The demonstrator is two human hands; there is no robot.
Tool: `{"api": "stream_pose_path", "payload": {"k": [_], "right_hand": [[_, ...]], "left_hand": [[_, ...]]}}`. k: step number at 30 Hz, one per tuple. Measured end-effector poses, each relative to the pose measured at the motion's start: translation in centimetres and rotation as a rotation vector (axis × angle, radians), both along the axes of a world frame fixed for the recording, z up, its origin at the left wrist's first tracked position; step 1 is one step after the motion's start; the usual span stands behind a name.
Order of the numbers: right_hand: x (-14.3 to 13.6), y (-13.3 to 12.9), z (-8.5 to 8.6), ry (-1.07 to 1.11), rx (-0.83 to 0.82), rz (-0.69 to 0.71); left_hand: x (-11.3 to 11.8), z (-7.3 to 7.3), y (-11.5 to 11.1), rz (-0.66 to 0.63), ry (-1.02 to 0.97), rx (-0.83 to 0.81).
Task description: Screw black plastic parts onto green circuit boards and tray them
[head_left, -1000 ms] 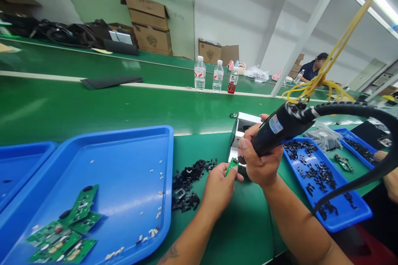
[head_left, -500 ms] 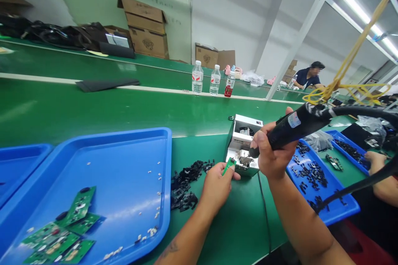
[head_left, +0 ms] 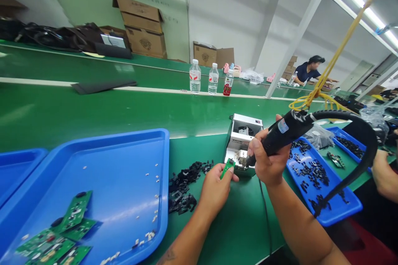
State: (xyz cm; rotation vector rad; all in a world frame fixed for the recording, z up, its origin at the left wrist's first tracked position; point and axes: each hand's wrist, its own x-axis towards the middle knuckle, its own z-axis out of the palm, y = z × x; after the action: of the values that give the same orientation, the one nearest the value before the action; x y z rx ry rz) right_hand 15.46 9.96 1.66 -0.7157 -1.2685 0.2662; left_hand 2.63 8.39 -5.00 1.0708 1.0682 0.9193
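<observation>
My left hand point(head_left: 217, 184) pinches a small green circuit board point(head_left: 228, 168) at the front left of a white and grey machine point(head_left: 245, 143). My right hand point(head_left: 270, 159) is wrapped round a black electric screwdriver point(head_left: 284, 132), whose tip points down and left at the machine's front. The tip itself is hard to make out. From the screwdriver's rear a thick black cable curves to the right, and yellow elastic cords point(head_left: 315, 95) hold the tool from above. Loose black plastic parts point(head_left: 186, 182) lie in a heap left of my left hand.
A large blue tray point(head_left: 118, 174) with green boards and small white pieces is at left. On the right, blue trays point(head_left: 342, 211) hold black parts. Bottles point(head_left: 195, 78) stand behind the machine. Another person's hand point(head_left: 385, 174) is at the right edge; a person point(head_left: 307, 70) sits farther back.
My right hand and the screwdriver have moved slightly left and down, and its cable now bows out more. The other person's hand at the right edge has moved nearer. My left hand still pinches the board.
</observation>
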Motion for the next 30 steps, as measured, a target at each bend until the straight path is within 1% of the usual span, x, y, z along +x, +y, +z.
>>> {"api": "stream_pose_path", "payload": {"k": [4, 7, 10, 14, 17, 20, 24, 30], "right_hand": [[-0.1, -0.7, 0.9, 0.08, -0.05, 0.071], [-0.1, -1.2, 1.7, 0.13, -0.05, 0.082], [0.0, -1.4, 2.1, 0.149, -0.064, 0.076], [-0.1, -1.7, 2.2, 0.165, -0.093, 0.093], [-0.3, -1.9, 2.3, 0.185, -0.1, 0.12], [-0.4, -2.1, 2.5, 0.195, -0.093, 0.121], [-0.4, -2.4, 2.6, 0.196, -0.08, 0.121], [-0.7, -2.4, 2.5, 0.204, -0.076, 0.137]], "left_hand": [[-0.2, 0.6, -0.8, 0.063, 0.079, 0.195], [0.0, 0.7, -1.5, 0.062, 0.145, 0.265], [0.3, 0.2, -1.8, 0.025, 0.204, 0.322], [0.4, -0.8, -1.8, 0.001, 0.255, 0.422], [0.3, -0.9, -1.8, 0.004, 0.281, 0.468], [0.3, -0.6, -1.9, -0.003, 0.261, 0.481], [0.5, 0.0, -1.9, 0.016, 0.196, 0.4], [0.6, 0.3, -1.9, 0.045, 0.202, 0.344]]}}
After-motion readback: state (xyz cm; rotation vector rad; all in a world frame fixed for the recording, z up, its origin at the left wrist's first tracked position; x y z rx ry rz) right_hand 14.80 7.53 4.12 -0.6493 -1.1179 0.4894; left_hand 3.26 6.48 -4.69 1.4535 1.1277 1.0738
